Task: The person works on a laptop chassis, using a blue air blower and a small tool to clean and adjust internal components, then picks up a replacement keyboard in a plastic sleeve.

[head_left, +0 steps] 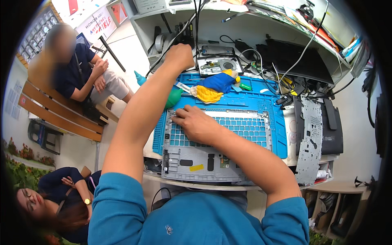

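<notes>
A grey laptop palm-rest frame with an empty keyboard grid (183,163) lies on a blue silicone mat (275,143). My right hand (192,124) rests on the frame's upper left, its fingers bent and slightly apart, touching it. My left hand (179,57) reaches to the back left of the bench by upright tools, fingers closed; what they hold is hidden. Behind the frame are a blue-and-yellow cloth (210,94), a green bulb blower (173,98) and a teal bottle (139,79). An opened device with a fan (222,65) sits farther back.
A perforated metal plate (306,143) and black laptop part (330,126) stand at the right. Cables, a dark screen (296,61) and a cluttered shelf (286,16) fill the back. A person sits on a wooden bench (61,118) at left; another person (61,208) is at lower left.
</notes>
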`<state>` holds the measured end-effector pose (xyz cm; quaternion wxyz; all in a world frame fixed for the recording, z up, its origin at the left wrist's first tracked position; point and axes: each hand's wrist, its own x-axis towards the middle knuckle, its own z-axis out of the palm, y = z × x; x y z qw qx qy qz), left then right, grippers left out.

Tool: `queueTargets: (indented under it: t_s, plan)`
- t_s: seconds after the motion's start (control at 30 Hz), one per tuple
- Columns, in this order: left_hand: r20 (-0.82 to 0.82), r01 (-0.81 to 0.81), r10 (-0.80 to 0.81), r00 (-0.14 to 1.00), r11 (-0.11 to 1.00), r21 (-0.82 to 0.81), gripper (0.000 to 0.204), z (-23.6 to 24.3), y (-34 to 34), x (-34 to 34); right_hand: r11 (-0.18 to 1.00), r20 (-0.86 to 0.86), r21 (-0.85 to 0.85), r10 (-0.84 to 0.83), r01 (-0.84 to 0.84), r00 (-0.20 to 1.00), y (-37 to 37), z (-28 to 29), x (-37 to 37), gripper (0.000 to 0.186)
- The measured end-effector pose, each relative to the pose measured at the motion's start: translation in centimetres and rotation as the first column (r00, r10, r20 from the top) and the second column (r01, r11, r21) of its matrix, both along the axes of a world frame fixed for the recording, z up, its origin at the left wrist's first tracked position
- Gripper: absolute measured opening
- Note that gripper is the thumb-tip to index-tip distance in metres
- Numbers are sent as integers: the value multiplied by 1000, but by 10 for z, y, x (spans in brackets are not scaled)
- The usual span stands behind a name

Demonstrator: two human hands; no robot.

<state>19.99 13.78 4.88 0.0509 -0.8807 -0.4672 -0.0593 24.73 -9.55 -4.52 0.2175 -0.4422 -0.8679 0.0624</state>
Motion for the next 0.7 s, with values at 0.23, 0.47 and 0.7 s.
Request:
queueTargets:
  t_s: [0.23,0.47,0.7]
  plan:
    - [645,132,138,752,927,-351,53,13,-62,-94,999,-37,34,-20,21,999,1,-3,4,46]
    - [650,698,711,-267,608,-377,35,-49,-102,-207,1000,-5,5,-25,25,1000,2,0,4,45]
    - [738,556,621,-264,723,-409,32,-97,-133,-210,997,6,-64,-36,36,999,2,5,2,52]
